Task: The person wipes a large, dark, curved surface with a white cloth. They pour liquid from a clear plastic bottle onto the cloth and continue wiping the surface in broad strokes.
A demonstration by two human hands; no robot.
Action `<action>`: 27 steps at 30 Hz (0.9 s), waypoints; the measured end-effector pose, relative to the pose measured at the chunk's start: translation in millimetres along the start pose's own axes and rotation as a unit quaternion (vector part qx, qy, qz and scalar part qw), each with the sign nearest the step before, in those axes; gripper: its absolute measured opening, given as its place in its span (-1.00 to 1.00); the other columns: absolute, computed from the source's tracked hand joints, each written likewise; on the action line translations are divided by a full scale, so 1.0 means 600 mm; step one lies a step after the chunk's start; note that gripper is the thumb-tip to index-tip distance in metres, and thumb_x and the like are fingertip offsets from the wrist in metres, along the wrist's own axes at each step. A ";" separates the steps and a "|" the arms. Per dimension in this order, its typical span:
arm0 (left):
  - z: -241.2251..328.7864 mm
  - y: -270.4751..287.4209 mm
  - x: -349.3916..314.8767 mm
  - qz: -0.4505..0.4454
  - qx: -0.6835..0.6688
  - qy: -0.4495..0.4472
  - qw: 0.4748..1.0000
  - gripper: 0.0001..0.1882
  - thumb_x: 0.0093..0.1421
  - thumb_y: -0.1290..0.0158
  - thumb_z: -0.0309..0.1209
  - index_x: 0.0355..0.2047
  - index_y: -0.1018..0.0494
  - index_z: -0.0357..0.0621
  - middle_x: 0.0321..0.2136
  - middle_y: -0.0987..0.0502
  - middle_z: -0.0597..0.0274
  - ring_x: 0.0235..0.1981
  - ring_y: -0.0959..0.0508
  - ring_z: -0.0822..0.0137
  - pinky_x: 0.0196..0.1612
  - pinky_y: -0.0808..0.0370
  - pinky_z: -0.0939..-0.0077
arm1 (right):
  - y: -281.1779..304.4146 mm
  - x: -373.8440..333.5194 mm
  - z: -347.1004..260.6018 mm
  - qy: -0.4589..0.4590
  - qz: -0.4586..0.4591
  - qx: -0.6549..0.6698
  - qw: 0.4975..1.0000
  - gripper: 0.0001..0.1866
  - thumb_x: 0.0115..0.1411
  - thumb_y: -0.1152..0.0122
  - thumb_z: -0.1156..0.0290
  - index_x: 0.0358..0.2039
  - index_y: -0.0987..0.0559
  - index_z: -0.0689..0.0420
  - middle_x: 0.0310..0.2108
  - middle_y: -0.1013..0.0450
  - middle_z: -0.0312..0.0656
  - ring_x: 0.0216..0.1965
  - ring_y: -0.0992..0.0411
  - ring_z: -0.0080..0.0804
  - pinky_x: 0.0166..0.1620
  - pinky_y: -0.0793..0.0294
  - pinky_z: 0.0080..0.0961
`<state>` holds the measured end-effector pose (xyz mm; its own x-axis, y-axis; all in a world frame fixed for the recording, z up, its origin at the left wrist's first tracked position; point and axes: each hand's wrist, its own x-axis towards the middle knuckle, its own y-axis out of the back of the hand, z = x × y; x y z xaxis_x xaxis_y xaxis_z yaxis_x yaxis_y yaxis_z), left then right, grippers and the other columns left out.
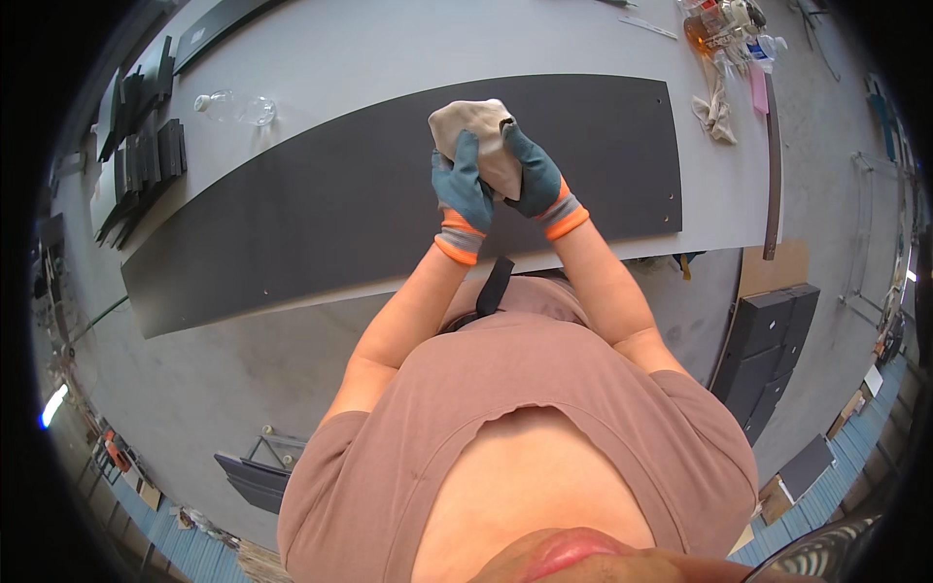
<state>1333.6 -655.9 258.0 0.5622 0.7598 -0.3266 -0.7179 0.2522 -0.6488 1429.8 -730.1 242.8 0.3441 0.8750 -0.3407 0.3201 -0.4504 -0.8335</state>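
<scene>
Both my hands wear teal-coated work gloves with grey and orange cuffs. Between them they hold a bunched beige cloth (466, 124) above a long dark grey panel (340, 194). My left hand (465, 189) grips the cloth from its lower left, fingers pointing up along it. On the right edge of the cloth, my right hand (535, 175) has its fingers closed, with a small dark spot at their tips that I cannot make out. The panel lies flat on a light table, its far edge curved, with small holes near its right end.
A clear plastic bottle (236, 108) lies on the table (321, 68) beyond the panel. Stacked dark boards (141, 180) stand at the left. At the far right are a crumpled cloth (717, 115), bottles and a long dark strip (774, 175). Dark boxes (763, 335) stand beside the table.
</scene>
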 end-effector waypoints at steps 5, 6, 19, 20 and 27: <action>-0.023 0.017 -0.021 -0.020 0.050 0.038 0.998 -0.44 0.35 -0.25 -0.20 0.23 -0.34 -0.17 0.04 -0.52 0.19 0.00 -0.57 0.34 -0.01 -0.62 0.38 | 0.011 -0.026 -0.027 0.054 0.000 -0.173 0.983 -0.54 0.48 -0.13 0.20 0.25 -0.46 0.20 0.07 -0.51 -0.18 0.03 -0.49 -0.48 0.12 -0.50 -0.45; -0.021 0.017 -0.025 -0.020 0.069 0.053 0.996 -0.44 0.36 -0.24 -0.19 0.24 -0.33 -0.17 0.05 -0.51 0.19 0.00 -0.57 0.34 -0.01 -0.62 0.38 | 0.017 -0.028 -0.031 0.053 0.017 -0.168 0.984 -0.58 0.47 -0.11 0.24 0.22 -0.49 0.21 0.05 -0.50 -0.21 0.02 -0.47 -0.50 0.12 -0.49 -0.47; -0.042 0.059 -0.039 0.050 0.065 0.099 0.992 -0.46 0.38 -0.19 -0.05 0.15 -0.45 -0.21 -0.02 -0.60 0.19 -0.04 -0.65 0.27 0.00 -0.67 0.38 | 0.019 -0.035 -0.012 -0.081 0.034 -0.118 0.989 -0.56 0.49 -0.07 0.15 0.15 -0.53 0.26 0.00 -0.55 -0.22 -0.04 -0.52 -0.49 0.05 -0.55 -0.50; -0.047 0.066 -0.036 0.070 0.056 0.094 0.992 -0.47 0.38 -0.19 -0.05 0.14 -0.46 -0.20 -0.03 -0.61 0.20 -0.05 -0.65 0.28 -0.01 -0.66 0.39 | 0.024 -0.034 -0.008 -0.105 -0.002 -0.036 0.994 -0.52 0.50 -0.06 0.11 0.18 -0.51 0.25 0.03 -0.55 -0.21 -0.02 -0.52 -0.47 0.07 -0.54 -0.50; -0.039 0.093 -0.003 0.187 0.252 0.025 0.949 -0.36 0.38 -0.09 0.17 0.03 -0.53 -0.23 -0.22 -0.65 0.21 -0.22 -0.63 0.35 -0.15 -0.59 0.43 | -0.004 -0.030 0.051 -0.102 -0.098 0.024 0.990 -0.34 0.41 -0.22 0.09 0.37 -0.35 0.17 0.26 -0.42 -0.20 0.26 -0.39 -0.34 0.31 -0.39 -0.34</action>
<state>1302.1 -657.5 206.3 0.2388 0.8268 -0.5093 -0.9693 0.2345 -0.0738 1396.0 -739.5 237.7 0.0931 0.9647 -0.2464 0.3197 -0.2634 -0.9102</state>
